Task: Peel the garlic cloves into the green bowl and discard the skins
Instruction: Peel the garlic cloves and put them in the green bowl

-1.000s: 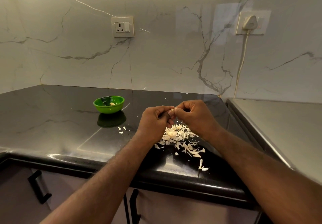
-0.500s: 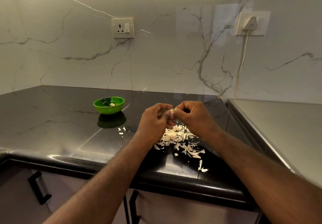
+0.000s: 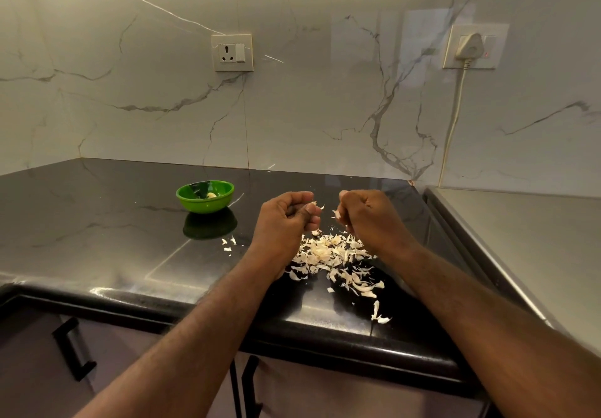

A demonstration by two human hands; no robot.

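My left hand (image 3: 286,222) pinches a pale garlic bit (image 3: 313,204), my right hand (image 3: 367,219) pinches a scrap of skin (image 3: 336,213), both curled, apart above the skin pile (image 3: 325,253) on the bench (image 3: 97,222)

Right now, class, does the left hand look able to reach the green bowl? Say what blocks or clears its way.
Probably yes. The green bowl stands uncovered on the counter, left of and slightly beyond the left hand, with only bare counter between them.
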